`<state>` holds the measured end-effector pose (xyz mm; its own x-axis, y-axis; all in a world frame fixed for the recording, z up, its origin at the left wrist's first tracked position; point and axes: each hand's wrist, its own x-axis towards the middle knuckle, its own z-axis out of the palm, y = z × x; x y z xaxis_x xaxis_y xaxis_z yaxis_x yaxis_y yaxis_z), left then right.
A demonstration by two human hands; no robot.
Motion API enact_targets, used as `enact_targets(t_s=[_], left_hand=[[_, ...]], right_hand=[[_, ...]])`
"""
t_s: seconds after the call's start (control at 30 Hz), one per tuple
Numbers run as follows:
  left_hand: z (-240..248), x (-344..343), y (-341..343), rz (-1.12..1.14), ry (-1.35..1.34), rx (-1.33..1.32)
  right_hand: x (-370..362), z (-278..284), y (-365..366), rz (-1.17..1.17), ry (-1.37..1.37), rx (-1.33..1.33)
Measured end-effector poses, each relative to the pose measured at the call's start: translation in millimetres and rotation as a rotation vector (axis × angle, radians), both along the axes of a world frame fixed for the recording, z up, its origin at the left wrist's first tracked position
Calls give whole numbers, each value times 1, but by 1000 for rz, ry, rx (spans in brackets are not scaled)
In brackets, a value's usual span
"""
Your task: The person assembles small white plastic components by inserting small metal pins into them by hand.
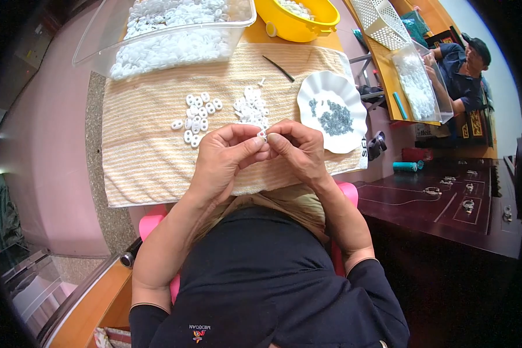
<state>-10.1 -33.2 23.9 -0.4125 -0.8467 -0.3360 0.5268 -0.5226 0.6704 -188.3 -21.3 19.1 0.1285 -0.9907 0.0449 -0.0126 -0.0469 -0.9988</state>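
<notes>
My left hand (223, 156) and my right hand (300, 152) meet above the towel. Their fingertips pinch a small white plastic piece (263, 135) between them; its fine details are too small to make out. Just beyond my fingers lies a heap of small white plastic parts (249, 106). To its left are several loose white oval pieces with two holes (196, 118). A white scalloped plate (307, 95) to the right of my hands carries many tiny grey-green pieces (336, 120).
A striped towel (139, 156) covers the table. At the back stand a clear bin (238, 26) full of white pieces and a yellow basin (267, 14). A thin black stick (278, 68) lies near the plate. At the far right, a person (464, 69) sits by another clear bin (443, 104).
</notes>
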Motion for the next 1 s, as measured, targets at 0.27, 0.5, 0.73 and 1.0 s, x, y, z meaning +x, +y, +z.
enact_targets(t_s=[0.27,0.5,0.73,1.0], left_hand=[[0,-1,1,-4,16,-7],[-1,-3,3,-4,6,-11],[-1,-4,7,-8,-18,-10],[-6,-8,12,11,-19,-25]], right_hand=[[-3,3,0,47,55,-29],[-5,7,1,85,93,-1],[-7,10,2,85,177,8],[-7,14,3,110,200,18]])
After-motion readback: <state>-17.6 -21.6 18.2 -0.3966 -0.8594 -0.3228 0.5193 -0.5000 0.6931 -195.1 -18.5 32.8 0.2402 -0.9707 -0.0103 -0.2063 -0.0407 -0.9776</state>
